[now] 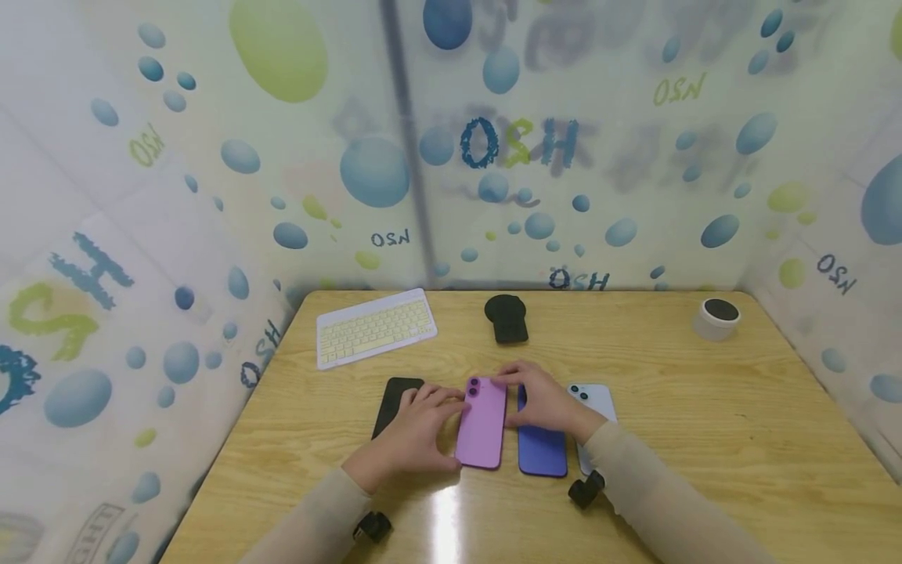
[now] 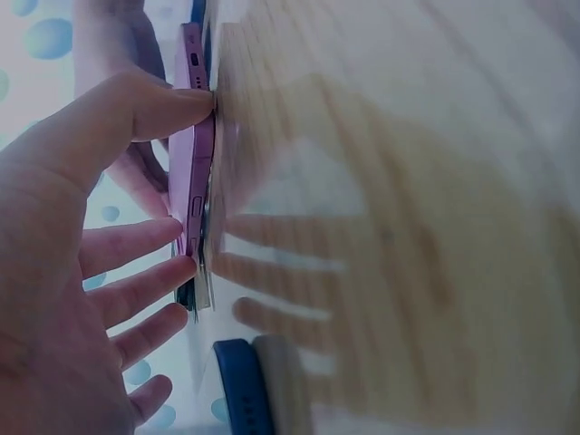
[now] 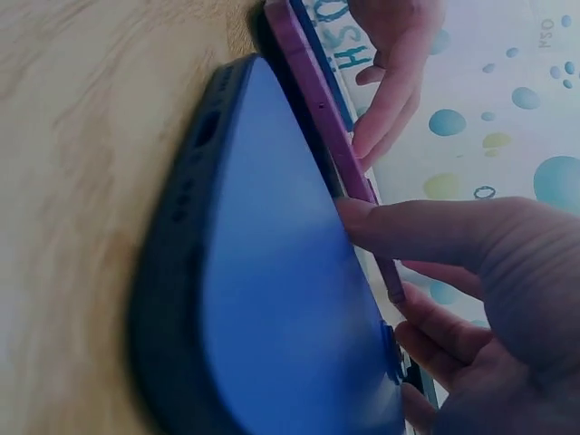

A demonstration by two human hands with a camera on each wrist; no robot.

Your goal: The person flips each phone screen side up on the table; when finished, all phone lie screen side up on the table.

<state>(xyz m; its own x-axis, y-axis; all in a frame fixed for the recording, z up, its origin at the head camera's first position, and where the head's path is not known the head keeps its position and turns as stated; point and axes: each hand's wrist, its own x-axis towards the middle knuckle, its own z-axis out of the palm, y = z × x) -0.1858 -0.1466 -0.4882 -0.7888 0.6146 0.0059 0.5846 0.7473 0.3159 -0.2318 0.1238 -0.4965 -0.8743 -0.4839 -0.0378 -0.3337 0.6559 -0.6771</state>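
A pink phone (image 1: 481,427) lies back up on the table, its two camera lenses at the upper left corner. My left hand (image 1: 416,431) touches its left edge with spread fingers, the thumb near the lower left corner. At its upper right, my right hand (image 1: 546,399) pinches the corner, thumb on the side edge and fingers at the top. Under the right hand lies a blue phone (image 1: 543,453), partly covered; its broad back (image 3: 281,263) fills the right wrist view. A black phone (image 1: 390,407) sits partly beneath the left fingers.
A light blue phone (image 1: 599,399) lies partly behind the right wrist. Farther back are a white keyboard (image 1: 377,329), a black stand-like object (image 1: 509,319) and a white round container with a dark top (image 1: 717,319). Patterned curtain walls (image 1: 599,157) border the wooden table (image 1: 705,407).
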